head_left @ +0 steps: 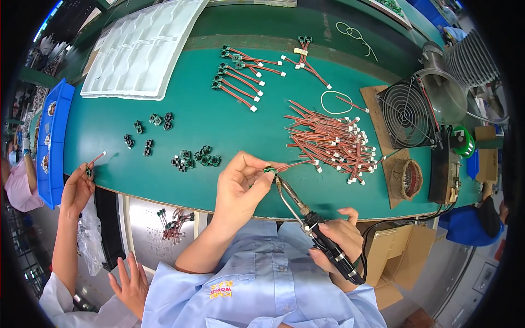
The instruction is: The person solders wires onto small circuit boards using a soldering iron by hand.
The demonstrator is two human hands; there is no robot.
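Between the thumb and fingers of my left hand point(241, 183) is a small green circuit board point(269, 170), held above the front part of the green bench. A short red-and-black cable point(298, 164) with a white connector runs from the board toward the right. My right hand point(340, 240) is wrapped round the black handle of a soldering iron point(317, 221). The iron's tip meets the board's edge, or sits very close to it; a thin metal tube runs alongside the iron. Right of my hands lies a heap of loose red-and-black cables point(331, 139) with white connectors.
Small boards point(186, 160) lie in clusters left of my hands; boards with cables point(238, 79) lie farther back. A white tray point(131, 54), blue bin point(54, 142), fan point(406, 112) and round tin point(407, 180) surround the work area. A co-worker's hand point(79, 186) holds a cabled board at left.
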